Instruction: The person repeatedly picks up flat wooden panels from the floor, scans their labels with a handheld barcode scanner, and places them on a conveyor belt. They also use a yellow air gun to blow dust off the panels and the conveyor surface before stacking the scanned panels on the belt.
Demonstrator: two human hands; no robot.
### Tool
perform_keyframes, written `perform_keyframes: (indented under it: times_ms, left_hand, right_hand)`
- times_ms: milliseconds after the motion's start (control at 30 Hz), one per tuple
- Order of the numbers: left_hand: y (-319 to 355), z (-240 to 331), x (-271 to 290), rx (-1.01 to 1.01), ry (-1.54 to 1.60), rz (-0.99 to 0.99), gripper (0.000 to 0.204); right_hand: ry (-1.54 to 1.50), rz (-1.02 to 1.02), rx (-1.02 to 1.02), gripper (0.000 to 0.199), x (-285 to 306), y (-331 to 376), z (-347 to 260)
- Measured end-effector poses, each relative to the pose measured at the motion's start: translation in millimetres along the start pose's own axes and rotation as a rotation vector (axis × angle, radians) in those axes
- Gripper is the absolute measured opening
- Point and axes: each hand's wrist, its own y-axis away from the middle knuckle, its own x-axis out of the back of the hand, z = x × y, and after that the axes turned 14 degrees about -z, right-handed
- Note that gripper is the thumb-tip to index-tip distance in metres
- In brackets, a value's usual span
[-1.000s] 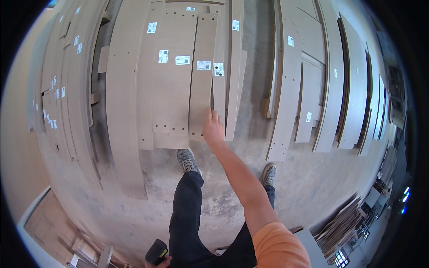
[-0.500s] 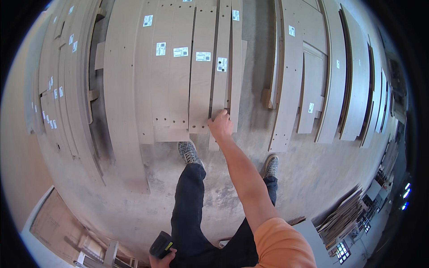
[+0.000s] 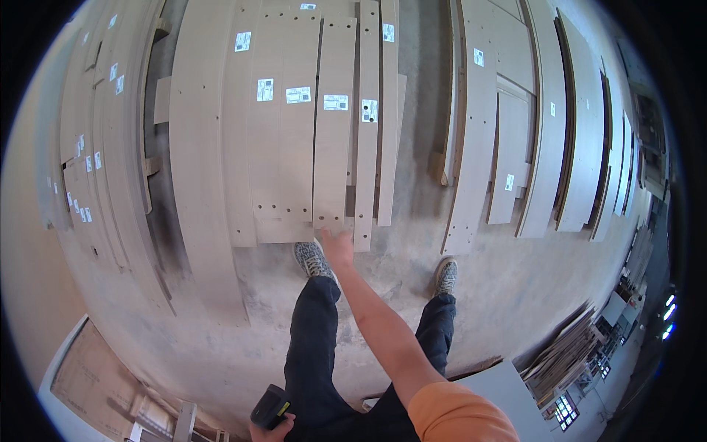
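Note:
My right hand (image 3: 337, 248) is at the near end of a pale, flat board (image 3: 333, 155) with drilled holes and a white label, its fingers closed on the board's end edge. Just right of it lies a narrower board (image 3: 365, 169), also labelled and drilled, which my hand is not gripping. Low in the picture, beside my left leg, my left hand (image 3: 274, 432) is wrapped round a dark handheld scanner (image 3: 270, 407) with a yellow mark. Only part of that hand shows.
More labelled boards lie to the left (image 3: 199, 147) and in a separate group to the right (image 3: 475, 147), with a strip of concrete floor (image 3: 420, 147) between. My shoes stand near the board ends. Stacked wooden strips (image 3: 563, 346) are at the lower right.
My right hand has moved from the narrower board left and nearer, to the wider board's end. The narrower board's near end has shifted right. The scanner stays in my left hand.

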Motion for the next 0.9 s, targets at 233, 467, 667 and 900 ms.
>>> perform_keyframes:
  times_ms: [233,467,667,900]
  left_hand:
    - [1,-7,-6,-0.098,0.005,0.102,0.047]
    - [51,6,-81,-0.215,-0.063,0.147,0.033]
    - [109,18,-175,-0.327,-0.488,-0.118,0.031]
    - [198,-12,-401,-0.493,-0.838,-0.271,0.039]
  right_hand:
    - [-0.933,-0.221,-0.075,0.045,-6,-54,9]
    - [0.546,-0.37,0.617,0.04,66,35,88]
    - [1.332,-0.445,0.306,0.029,325,291,213]
    - [0.797,-0.079,0.039,0.035,497,468,307]
